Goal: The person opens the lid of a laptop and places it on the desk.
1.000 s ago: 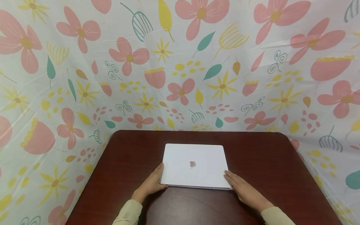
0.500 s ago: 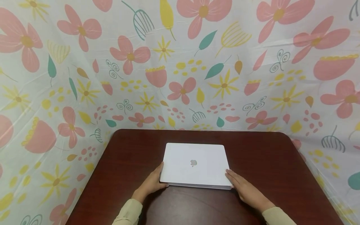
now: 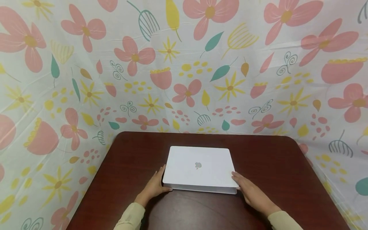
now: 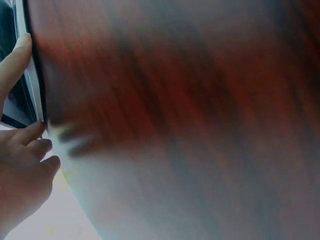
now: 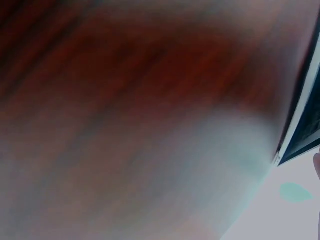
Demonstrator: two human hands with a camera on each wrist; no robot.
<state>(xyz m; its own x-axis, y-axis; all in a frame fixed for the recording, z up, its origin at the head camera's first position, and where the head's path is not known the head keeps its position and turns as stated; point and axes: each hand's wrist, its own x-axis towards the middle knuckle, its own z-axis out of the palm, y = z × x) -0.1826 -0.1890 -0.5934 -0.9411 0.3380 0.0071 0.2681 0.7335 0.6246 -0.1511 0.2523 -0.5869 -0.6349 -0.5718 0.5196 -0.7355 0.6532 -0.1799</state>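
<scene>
At the left, past a pale sleeve (image 3: 132, 214), the left hand (image 3: 153, 187) touches the laptop's near left corner, its thumb straight against the base and its other fingers loosely bent at the left side. Between the two hands, which stand apart, the white laptop (image 3: 205, 174) sits mid-table, its lid slightly raised and a dark wedge showing beneath it in both wrist views. The right hand (image 3: 253, 195) lays nearly straight fingers against the right edge; its thumb is mostly hidden. Around them spreads the reddish-brown table (image 3: 273, 163), patterned cloth (image 3: 187, 57) behind
</scene>
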